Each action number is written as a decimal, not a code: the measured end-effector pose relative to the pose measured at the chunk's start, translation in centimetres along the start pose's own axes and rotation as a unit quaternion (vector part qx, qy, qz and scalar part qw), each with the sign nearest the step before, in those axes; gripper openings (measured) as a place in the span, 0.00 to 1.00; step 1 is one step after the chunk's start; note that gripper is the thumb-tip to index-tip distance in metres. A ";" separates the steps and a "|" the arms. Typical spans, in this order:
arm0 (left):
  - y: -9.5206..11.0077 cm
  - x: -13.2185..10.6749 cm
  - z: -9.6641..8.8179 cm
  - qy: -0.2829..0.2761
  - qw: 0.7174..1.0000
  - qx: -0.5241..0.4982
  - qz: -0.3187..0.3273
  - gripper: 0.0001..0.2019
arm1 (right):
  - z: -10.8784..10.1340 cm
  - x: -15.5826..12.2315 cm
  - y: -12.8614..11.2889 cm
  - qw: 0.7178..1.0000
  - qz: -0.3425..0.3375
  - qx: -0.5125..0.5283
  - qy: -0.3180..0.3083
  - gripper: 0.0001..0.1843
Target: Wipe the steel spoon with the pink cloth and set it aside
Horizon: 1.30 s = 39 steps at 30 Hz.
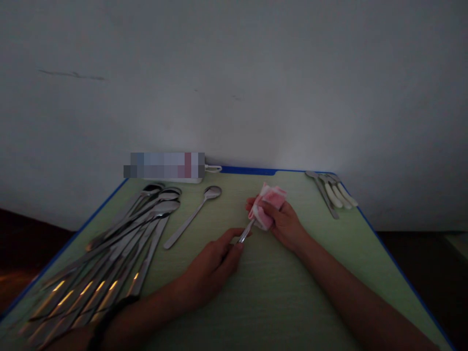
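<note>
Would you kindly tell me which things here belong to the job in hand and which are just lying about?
In hand: left hand pinching a metal utensil; right hand wrapping a pink-and-white cloth round its far end.
Lying about: spoon pile, single spoon, white-handled cutlery, white box, all untouched on the table.

One head cam, worn, pitched forward and down over the table point(270, 297). Faces the wall point(234, 73) at 12 o'clock, which fills the upper half. Close range: left hand point(215, 261) and right hand point(287, 225) sit mid-frame, with the forearms entering from 6.
</note>
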<state>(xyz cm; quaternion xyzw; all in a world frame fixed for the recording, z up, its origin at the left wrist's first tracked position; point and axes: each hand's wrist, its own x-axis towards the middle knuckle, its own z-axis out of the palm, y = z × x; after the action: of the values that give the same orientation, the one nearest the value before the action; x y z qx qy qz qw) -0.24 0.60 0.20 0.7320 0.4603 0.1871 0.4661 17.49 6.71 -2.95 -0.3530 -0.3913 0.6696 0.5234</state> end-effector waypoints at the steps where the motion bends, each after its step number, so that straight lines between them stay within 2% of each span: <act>1: 0.0 0.1 0.0 0.003 1.000 0.004 0.008 0.18 | 0.0 0.0 0.1 1.000 -0.003 -0.003 0.006 0.14; 5: -0.3 0.1 0.2 0.004 0.997 0.062 0.046 0.19 | -0.1 0.1 0.5 0.998 -0.033 -0.027 0.048 0.16; 9: -0.7 -0.1 0.4 -0.006 0.990 0.135 0.038 0.21 | 0.1 -0.1 0.5 0.992 -0.055 -0.078 0.088 0.14; 13: -0.7 -0.1 0.4 -0.014 0.988 0.148 0.035 0.21 | 0.6 -0.3 0.3 0.991 -0.037 -0.061 0.110 0.16; 16: -0.4 -0.1 0.1 -0.016 0.994 0.096 0.038 0.21 | 0.8 -0.3 0.3 0.992 -0.020 -0.042 0.115 0.19; 19: -0.1 -0.3 -0.2 -0.020 0.999 -0.006 0.050 0.20 | 0.8 -0.2 0.3 0.993 -0.019 -0.021 0.112 0.20; 23: -0.2 -0.6 -0.4 -0.001 0.994 -0.105 0.011 0.22 | 0.7 -0.2 0.3 0.995 -0.010 -0.009 0.098 0.21; 27: -0.5 -0.6 -0.3 0.008 0.991 -0.131 -0.003 0.22 | 0.4 -0.3 0.2 0.995 0.002 -0.070 0.075 0.23; 31: -0.9 -0.4 -0.4 0.040 0.992 -0.121 -0.008 0.21 | 0.4 -0.6 -0.2 0.986 -0.026 -0.143 0.077 0.23; 34: -1.3 -0.3 -0.3 0.066 0.987 -0.143 -0.022 0.21 | 0.7 -0.7 -0.5 0.984 -0.055 -0.140 0.094 0.22; 39: -1.8 -0.4 0.2 0.102 0.971 -0.212 -0.039 0.21 | 0.7 -0.7 -0.6 0.987 -0.054 -0.111 0.104 0.17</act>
<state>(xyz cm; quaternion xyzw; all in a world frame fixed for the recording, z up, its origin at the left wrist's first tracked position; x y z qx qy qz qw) -1.23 0.45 -1.38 0.5747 0.4836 0.3356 0.5686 17.30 5.96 -2.06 -0.4549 -0.4254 0.5521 0.5543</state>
